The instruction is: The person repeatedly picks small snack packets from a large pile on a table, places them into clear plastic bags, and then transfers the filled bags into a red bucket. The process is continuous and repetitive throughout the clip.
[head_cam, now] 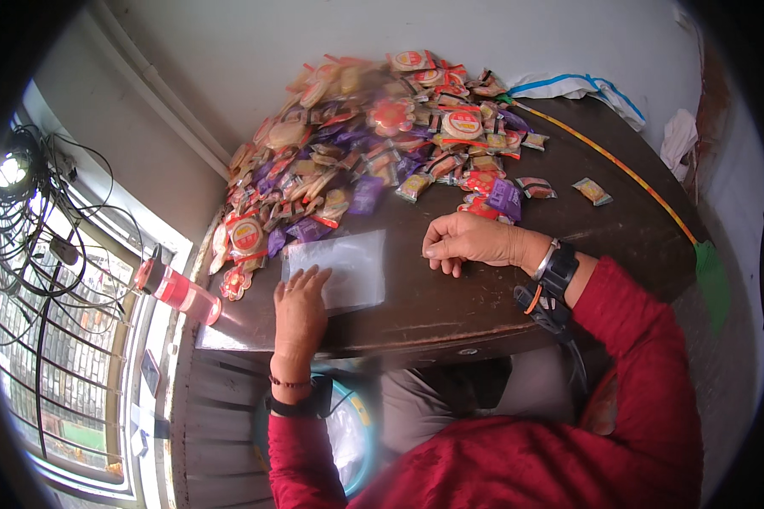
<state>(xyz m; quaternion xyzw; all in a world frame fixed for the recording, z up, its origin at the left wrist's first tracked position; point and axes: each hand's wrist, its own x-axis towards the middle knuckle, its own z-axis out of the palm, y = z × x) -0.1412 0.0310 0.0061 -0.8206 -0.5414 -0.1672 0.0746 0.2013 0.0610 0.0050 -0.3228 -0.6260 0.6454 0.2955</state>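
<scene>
My left hand (pixel 300 312) rests its fingertips on the left part of a clear plastic bag (pixel 353 270), which lies flat on the dark wooden table (pixel 414 318). No snack shows inside the bag. To the right of it, my right hand (pixel 468 242) is above the tabletop with its fingers curled and the thumb against the index finger. Nothing visible is held there. Just beyond that hand lie a purple snack packet (pixel 504 198) and red flower-shaped packets (pixel 481 181). A large heap of wrapped snacks (pixel 369 137) covers the far side of the table.
A red bottle (pixel 188 296) leans by the window at left. A green-ended swatter (pixel 611 159) crosses the right side. Two loose packets, one yellowish (pixel 592 191), lie near it. Below the table edge is a teal tub (pixel 360 432) with plastic inside. Cables (pixel 32 210) hang at the window.
</scene>
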